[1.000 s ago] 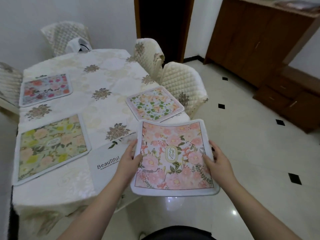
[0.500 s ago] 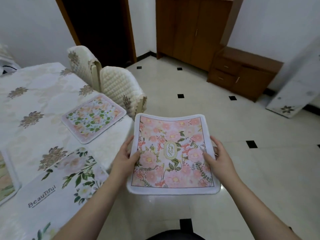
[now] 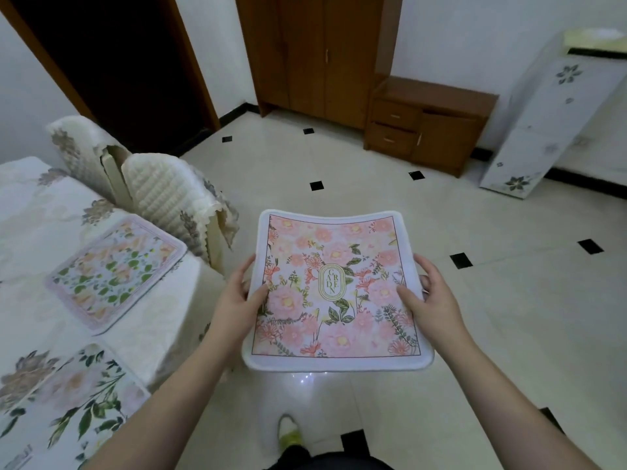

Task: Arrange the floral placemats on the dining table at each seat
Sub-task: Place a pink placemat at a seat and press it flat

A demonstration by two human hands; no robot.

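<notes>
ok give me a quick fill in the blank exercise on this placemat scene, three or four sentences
1. The pink placemat is held by ____ hands, the left hand and the right hand, one on each side edge.
2. The word printed in the oval at its middle is ____.
3. The held placemat is over the ____, not over the table.
4. The green-leaf placemat lies flat on the table beside the nearer quilted ____.

Missing words: two; GARDEN; floor; chair
</notes>
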